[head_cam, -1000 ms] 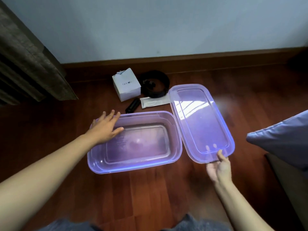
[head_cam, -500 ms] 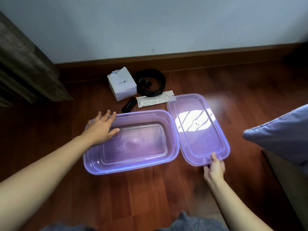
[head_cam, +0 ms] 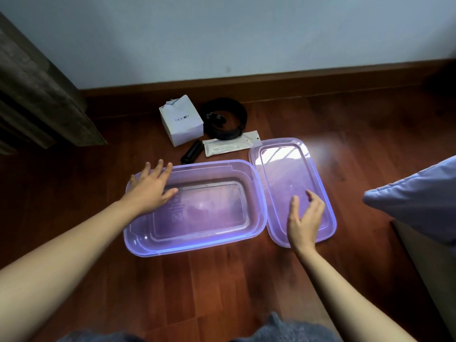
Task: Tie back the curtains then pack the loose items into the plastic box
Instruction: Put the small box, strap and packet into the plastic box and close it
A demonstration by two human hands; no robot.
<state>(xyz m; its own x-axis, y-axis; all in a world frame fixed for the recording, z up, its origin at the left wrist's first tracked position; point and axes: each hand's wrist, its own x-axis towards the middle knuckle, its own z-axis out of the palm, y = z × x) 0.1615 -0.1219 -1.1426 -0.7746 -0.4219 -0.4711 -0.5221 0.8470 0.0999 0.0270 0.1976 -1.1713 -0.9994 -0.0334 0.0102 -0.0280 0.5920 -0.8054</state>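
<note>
Leftmost, at nine o'clock in the head view, a dark curtain (head_cam: 37,95) hangs down to the wooden floor (head_cam: 222,292). Next comes the left hand (head_cam: 150,188), palm down with its fingers straight and spread, resting on the ten o'clock corner of the plastic box (head_cam: 197,245) and gripping nothing. That box, translucent purple and open-topped, sits on the floor in the middle of the view with nothing inside it. Beyond it, at twelve o'clock and near the skirting board, lie the loose items: a white carton (head_cam: 181,120), a small black cylinder (head_cam: 191,154) just beside the box's far rim, a coiled black strap (head_cam: 225,119), and a flat white sachet (head_cam: 229,145) whose right end touches the far corner of the lid (head_cam: 286,156). The lid lies flat on the floor at three o'clock from the box, its long edge just beside the box's right wall. Over its near end, the right hand (head_cam: 304,218) has its fingers loosely bent and parted, holding nothing; whether it touches the lid I cannot tell. Farthest right, at three o'clock, a pale blue pillow (head_cam: 414,201) juts in
</note>
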